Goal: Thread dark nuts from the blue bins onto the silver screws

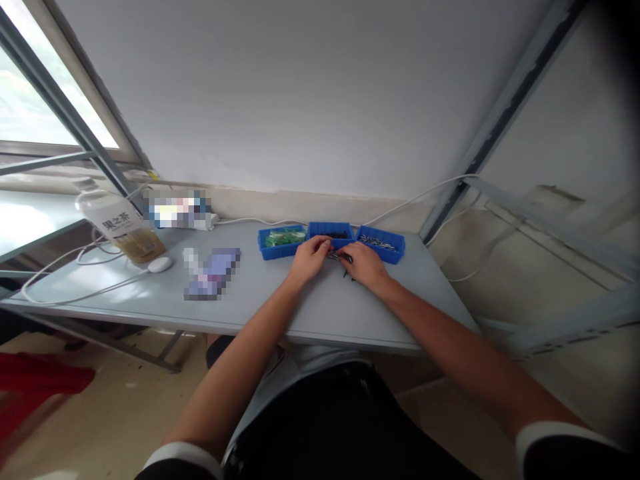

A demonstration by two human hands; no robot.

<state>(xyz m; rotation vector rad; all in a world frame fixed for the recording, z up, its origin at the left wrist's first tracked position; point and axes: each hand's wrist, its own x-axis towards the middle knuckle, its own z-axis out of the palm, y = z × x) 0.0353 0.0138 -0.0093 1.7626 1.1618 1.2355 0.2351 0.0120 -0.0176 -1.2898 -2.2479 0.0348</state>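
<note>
My left hand (310,259) and my right hand (367,265) meet in front of three small blue bins. Both have their fingers curled in a pinch around small dark and metallic bits, too small to name. Thin dark pieces (346,273) show just under my right hand, at the tabletop. The left bin (280,253) holds green packets or pieces. Dark small parts lie in the middle bin (330,227), partly covered by my left hand. In the right bin (394,256) are slim silvery metal parts.
A bottle (107,210) of tea stands tilted in view at the left, among white cables and a white round device (160,265). Blurred-out objects lie on the grey table (260,293). Metal frame posts (450,183) rise at both sides; a red stool (45,377) is at lower left.
</note>
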